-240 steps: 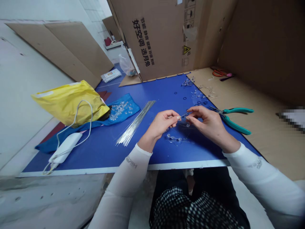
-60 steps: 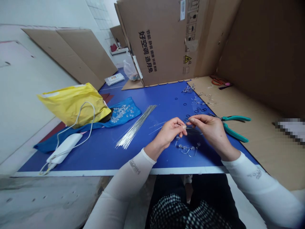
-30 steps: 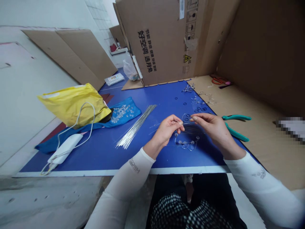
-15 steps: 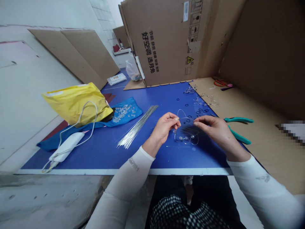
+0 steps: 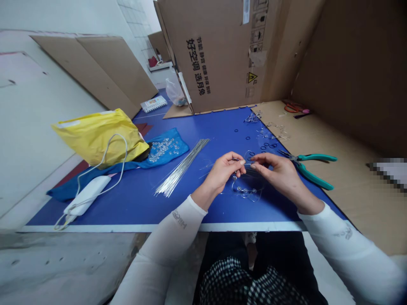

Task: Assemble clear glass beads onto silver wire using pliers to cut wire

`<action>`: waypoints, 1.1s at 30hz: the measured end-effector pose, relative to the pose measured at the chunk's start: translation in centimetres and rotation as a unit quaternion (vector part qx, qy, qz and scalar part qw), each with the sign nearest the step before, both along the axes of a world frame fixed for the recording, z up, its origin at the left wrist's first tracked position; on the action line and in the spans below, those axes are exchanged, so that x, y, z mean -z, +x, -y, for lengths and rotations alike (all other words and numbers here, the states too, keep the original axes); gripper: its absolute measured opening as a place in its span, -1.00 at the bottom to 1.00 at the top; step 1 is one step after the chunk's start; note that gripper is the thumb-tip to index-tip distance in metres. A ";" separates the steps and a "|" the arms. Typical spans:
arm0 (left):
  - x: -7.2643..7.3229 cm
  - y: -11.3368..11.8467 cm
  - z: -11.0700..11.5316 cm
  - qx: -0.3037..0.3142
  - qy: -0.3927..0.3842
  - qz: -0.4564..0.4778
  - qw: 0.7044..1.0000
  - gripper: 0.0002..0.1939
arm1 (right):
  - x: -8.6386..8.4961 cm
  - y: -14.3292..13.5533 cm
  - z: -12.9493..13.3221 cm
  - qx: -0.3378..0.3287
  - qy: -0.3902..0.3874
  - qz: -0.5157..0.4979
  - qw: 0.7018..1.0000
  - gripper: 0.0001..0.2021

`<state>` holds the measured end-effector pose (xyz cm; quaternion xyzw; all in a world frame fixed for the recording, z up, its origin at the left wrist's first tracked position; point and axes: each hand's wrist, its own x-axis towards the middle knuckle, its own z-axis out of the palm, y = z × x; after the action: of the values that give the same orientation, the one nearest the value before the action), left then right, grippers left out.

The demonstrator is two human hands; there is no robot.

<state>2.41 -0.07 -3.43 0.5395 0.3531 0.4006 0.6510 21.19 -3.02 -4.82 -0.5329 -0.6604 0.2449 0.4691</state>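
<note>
My left hand (image 5: 226, 170) is closed in a pinch on a thin wire strung with clear beads (image 5: 246, 191). The beaded part hangs in loose loops below the fingers, over the blue tabletop. Close by on the right, my right hand (image 5: 276, 171) pinches the same wire between thumb and index finger, a short gap from the left fingertips. Green-handled pliers (image 5: 315, 178) lie just beyond the right hand, jaws pointing to the far left. Several small dark rings (image 5: 265, 148) are scattered past the hands.
A bundle of straight wires (image 5: 182, 169) lies left of my hands. Clear beads (image 5: 163, 149) rest on a blue cloth (image 5: 182, 146) beside a yellow bag (image 5: 104, 137) and a white power strip (image 5: 87, 195). Finished-looking wire pieces (image 5: 276, 131) and scissors (image 5: 294, 107) lie farther right. Cardboard (image 5: 222, 55) stands behind.
My right hand has moved left along the wire, closer to my left hand. The wire arc between them has shortened, and the pliers' jaws now show. The view has shifted slightly.
</note>
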 end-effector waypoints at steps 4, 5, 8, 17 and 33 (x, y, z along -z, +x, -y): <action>-0.1 -0.1 -0.1 0.022 -0.007 -0.003 1.000 -0.83 | 0.0 0.1 -0.1 -0.029 -0.069 -0.104 0.992 -0.73; -0.1 -0.1 -0.1 0.025 -0.008 -0.008 1.000 -0.83 | 0.0 0.0 -0.2 -0.036 -0.086 -0.134 0.987 -0.72; 0.0 -0.1 0.0 0.023 0.000 -0.020 1.000 -0.84 | -0.3 -0.2 -0.3 -0.058 -0.132 -0.203 0.969 -0.69; 0.2 0.5 0.4 0.004 0.057 -0.071 0.996 -0.80 | -0.8 -0.8 -0.2 -0.084 -0.183 -0.279 0.939 -0.63; 0.7 0.6 0.3 -0.052 0.072 -0.082 0.993 -0.85 | 0.0 -0.4 -0.3 -0.013 -0.105 -0.200 0.974 -0.71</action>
<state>2.98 -0.36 -4.08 0.5971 0.4032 0.4125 0.5575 20.80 -2.68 -4.87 -0.5112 -0.5303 0.4206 0.5297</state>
